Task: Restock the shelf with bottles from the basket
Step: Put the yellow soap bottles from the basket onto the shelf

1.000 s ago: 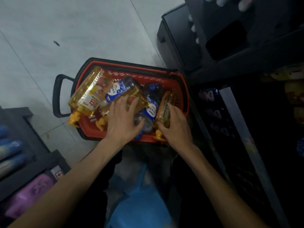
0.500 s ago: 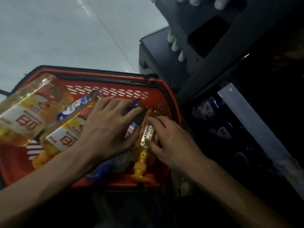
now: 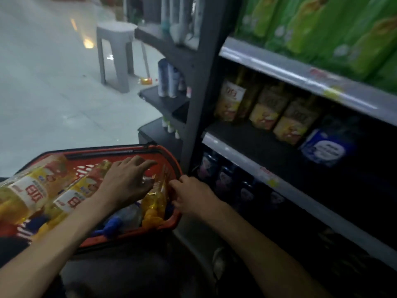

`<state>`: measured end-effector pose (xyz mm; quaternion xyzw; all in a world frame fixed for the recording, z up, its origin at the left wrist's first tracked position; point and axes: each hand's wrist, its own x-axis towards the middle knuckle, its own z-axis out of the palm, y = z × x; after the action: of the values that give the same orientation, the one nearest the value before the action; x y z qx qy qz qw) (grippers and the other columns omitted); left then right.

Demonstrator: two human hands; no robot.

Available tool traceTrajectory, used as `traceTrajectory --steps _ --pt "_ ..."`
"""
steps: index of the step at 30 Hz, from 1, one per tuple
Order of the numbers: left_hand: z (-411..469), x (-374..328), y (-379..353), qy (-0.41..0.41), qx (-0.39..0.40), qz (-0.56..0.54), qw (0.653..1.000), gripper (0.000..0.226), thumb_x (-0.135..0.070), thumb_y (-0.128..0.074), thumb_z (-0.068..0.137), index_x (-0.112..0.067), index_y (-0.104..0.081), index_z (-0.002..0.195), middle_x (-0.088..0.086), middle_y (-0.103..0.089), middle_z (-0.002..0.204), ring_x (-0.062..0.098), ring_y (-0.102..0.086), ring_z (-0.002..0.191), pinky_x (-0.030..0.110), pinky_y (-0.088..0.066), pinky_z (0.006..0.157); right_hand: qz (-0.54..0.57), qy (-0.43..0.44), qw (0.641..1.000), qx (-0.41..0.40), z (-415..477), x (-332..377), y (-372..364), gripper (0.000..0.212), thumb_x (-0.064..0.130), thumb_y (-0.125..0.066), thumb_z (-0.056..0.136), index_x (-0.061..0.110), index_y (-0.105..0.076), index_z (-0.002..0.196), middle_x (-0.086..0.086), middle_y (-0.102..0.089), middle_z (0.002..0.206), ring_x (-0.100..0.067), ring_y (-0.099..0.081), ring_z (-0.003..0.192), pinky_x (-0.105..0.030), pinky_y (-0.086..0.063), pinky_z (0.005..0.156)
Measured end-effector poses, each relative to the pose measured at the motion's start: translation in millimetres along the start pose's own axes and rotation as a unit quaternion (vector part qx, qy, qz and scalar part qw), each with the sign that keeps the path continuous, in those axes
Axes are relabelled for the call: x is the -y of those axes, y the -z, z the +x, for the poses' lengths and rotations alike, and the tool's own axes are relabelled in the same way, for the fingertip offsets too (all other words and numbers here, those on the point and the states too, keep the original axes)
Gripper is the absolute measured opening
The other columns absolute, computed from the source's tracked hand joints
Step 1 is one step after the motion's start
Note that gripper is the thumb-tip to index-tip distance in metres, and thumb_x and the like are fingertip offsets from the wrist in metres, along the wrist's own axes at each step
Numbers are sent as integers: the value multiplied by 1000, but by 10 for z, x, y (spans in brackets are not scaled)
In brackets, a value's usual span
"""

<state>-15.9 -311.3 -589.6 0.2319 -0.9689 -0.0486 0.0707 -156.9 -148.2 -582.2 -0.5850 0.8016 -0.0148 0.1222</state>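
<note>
A red basket (image 3: 165,152) sits on the floor at lower left, holding several bottles. Two large yellow oil bottles (image 3: 32,186) lie in its left half. My left hand (image 3: 126,181) reaches in with fingers curled over a clear bottle with a blue cap (image 3: 126,215). My right hand (image 3: 193,195) pinches the side of a small yellow bottle (image 3: 153,203) lying by the basket's right wall. The shelf (image 3: 268,147) stands to the right. Its middle level carries yellow-labelled oil bottles (image 3: 266,108) and a blue-labelled bottle (image 3: 326,147).
Dark bottles (image 3: 225,179) fill the lower shelf level and green packages (image 3: 322,24) the top one. A narrow grey side rack (image 3: 171,82) with tubes stands behind the basket. A grey stool (image 3: 116,50) is on the pale floor farther back.
The view has lifted from the basket toward the shelf. Both hands stay in the basket on the same bottles, and the small yellow bottle has tilted a little.
</note>
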Motion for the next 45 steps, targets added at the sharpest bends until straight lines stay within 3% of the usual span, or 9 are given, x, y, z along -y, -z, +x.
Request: traceTrajectory --steps 6,12,16,20,25,32,38,41,45 --pt "-242 -155 -13 -6 -10 -28 1000 65 -60 -48 85 -28 -59 141 5 -66 125 23 -70 95 35 -57 73 23 -30 999 -21 -403 -49 80 37 38 -58 95 27 -53 129 -6 -55 120 -29 -58 109 -48 -55 89" --pt "-358 -148 -128 -15 7 3 1000 68 -61 -43 83 -34 -52 145 2 -62 124 27 -65 106 38 -51 82 9 -30 999 -29 -383 -24 93 37 40 -54 97 29 -51 132 -5 -54 121 -25 -56 111 -44 -53 86" --pt "-324 -182 -301 -14 17 19 1000 67 -62 -51 89 -37 -42 151 1 -56 136 25 -58 120 41 -51 92 2 -10 999 -32 -266 35 -11 43 35 -56 97 29 -47 139 -4 -54 127 -24 -54 116 -44 -53 89" --pt "-293 -145 -523 -4 31 2 1000 67 -62 -53 92 -37 -37 153 -1 -56 135 21 -60 114 35 -49 86 -8 0 1000 -20 -194 -14 -92 39 34 -56 98 29 -49 137 -3 -54 126 -22 -54 115 -42 -54 88" --pt "-256 -216 -700 69 58 -3 996 72 -63 -55 93 -33 -33 155 5 -53 141 27 -65 112 38 -52 79 -46 7 999 7 -142 -139 -158 36 34 -56 99 26 -51 133 -5 -53 123 -24 -55 112 -36 -50 80" --pt "-96 -324 -843 162 105 10 981 99 -73 -52 90 -23 -8 164 14 -61 132 34 -62 120 45 -45 99 -48 22 999 5 -119 -117 -229 28 35 -57 98 26 -55 124 -3 -54 119 -22 -57 107 -35 -51 79" --pt "98 -398 -824 215 163 -28 963 93 -70 -59 89 -21 -21 158 10 -65 130 33 -62 121 47 -44 101 -59 17 998 15 -59 -60 -244 29 30 -55 99 24 -53 127 -5 -54 124 -25 -56 113 -39 -51 81" --pt "157 -412 -767 221 178 -65 957 84 -69 -60 90 -18 -30 150 10 -64 129 33 -64 117 47 -51 99 -67 14 997 20 -43 -47 -247 28 27 -54 99 23 -53 126 -7 -54 124 -27 -57 112 -39 -49 79" --pt "212 -391 -723 235 200 -97 946 81 -69 -67 86 -15 -41 141 6 -59 107 31 -66 107 47 -55 96 -66 9 997 24 -36 -64 -253 27 28 -55 99 23 -54 125 -7 -54 123 -27 -56 110 -39 -51 80"
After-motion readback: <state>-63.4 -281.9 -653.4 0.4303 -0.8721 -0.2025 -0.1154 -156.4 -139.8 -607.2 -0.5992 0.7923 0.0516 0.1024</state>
